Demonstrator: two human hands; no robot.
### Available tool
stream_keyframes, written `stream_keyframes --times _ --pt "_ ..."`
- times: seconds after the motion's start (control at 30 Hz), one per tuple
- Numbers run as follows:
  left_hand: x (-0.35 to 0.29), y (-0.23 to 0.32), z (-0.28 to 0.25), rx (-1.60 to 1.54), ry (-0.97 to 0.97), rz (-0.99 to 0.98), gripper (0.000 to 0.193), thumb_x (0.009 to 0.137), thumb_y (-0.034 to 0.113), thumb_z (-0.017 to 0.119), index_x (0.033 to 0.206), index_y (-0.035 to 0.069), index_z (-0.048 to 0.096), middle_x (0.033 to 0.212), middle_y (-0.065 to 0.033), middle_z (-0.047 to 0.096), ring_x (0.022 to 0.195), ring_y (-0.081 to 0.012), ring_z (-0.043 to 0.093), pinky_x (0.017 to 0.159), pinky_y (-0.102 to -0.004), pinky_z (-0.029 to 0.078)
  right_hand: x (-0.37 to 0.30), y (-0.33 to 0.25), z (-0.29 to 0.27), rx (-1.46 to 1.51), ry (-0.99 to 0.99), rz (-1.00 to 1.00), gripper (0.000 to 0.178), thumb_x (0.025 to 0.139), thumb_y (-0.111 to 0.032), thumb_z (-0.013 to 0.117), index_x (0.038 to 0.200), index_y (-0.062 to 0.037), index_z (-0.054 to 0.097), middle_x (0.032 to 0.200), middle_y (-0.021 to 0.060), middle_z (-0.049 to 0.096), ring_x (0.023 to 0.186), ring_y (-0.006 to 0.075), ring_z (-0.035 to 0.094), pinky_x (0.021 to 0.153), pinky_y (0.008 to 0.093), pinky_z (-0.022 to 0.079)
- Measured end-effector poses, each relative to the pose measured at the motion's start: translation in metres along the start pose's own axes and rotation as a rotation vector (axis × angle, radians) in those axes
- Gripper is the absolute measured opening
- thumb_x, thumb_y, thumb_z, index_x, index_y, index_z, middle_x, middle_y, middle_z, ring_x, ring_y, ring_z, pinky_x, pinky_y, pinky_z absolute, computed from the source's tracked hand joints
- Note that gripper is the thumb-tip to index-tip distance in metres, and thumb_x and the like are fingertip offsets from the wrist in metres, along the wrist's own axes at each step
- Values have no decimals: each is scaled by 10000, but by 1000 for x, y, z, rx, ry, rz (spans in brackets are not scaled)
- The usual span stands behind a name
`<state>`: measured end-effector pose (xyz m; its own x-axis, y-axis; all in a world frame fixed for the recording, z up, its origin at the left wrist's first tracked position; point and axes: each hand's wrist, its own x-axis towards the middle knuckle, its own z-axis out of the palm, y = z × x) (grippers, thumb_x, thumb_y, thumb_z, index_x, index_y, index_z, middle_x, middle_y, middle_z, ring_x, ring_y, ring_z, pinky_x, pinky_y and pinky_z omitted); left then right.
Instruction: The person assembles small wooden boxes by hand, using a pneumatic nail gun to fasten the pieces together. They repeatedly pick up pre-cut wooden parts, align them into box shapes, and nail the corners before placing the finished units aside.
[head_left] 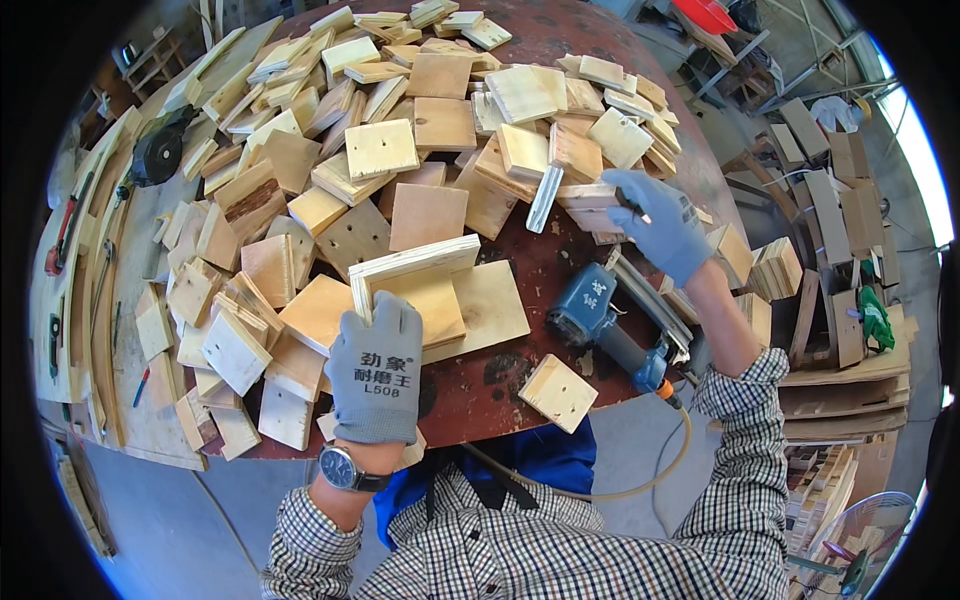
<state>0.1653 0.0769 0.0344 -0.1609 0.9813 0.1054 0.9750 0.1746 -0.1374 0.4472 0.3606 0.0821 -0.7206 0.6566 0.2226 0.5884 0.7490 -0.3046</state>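
Observation:
My left hand (376,365), in a grey work glove, is closed on the left end of a pale plywood piece (415,262). That piece stands on edge against a flat board, over another light board (490,308). My right hand (660,222), gloved alike, has its fingers closed around the right end of a wooden block (588,197) at the pile's edge. A narrow shiny metal strip (544,200) leans by that block's left end. Between my hands, a blue nail gun (600,318) lies on the dark red table (470,398), its hose fitting toward me.
A large heap of plywood blocks (430,125) covers the table's far and left parts. One loose block (558,392) lies near the front edge. The air hose (660,480) hangs past my lap. A black tape measure (162,147) rests left; stacked boards (845,395) stand right.

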Motion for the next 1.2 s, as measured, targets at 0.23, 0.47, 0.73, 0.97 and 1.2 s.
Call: stream_keyframes --times 0.23,0.47,0.73,0.97,1.2 --pt "-2 0 -6 -44 -19 -3 556 795 211 784 1311 84 623 1307 -91 597 1043 -301 581 840 -380 542 -17 -3 10 -63 63 -51 354 943 -227 780 1271 -135 681 1170 133 741 1093 354 706 951 452 562" --pt "-1 -1 -5 -5 85 9 402 813 127 698 1209 93 642 1213 -65 593 962 -251 599 732 -350 553 -19 -13 10 -20 105 -124 365 909 -182 811 1252 -139 698 1131 115 753 1053 346 717 924 438 573" --pt "-4 -3 -4 -69 -29 -14 600 792 235 805 1342 84 616 1346 -90 587 1064 -305 579 847 -398 565 -33 -39 -3 61 107 -111 358 880 -171 835 1217 -129 720 1127 95 761 1020 321 734 883 423 588" --pt "-3 -14 -9 -448 32 -64 742 759 283 892 1393 57 579 1428 -125 569 1119 -357 625 921 -420 579 -34 -126 11 42 162 -463 380 841 -116 793 1210 -126 707 1244 67 726 1142 260 711 891 394 575" --pt "-22 -23 -8 -705 255 -90 815 779 310 912 1466 53 557 1472 -225 555 1287 -401 612 1053 -445 550 -41 -175 86 -81 258 -585 295 871 -202 723 1133 -168 591 1311 39 654 1271 242 655 917 378 568"
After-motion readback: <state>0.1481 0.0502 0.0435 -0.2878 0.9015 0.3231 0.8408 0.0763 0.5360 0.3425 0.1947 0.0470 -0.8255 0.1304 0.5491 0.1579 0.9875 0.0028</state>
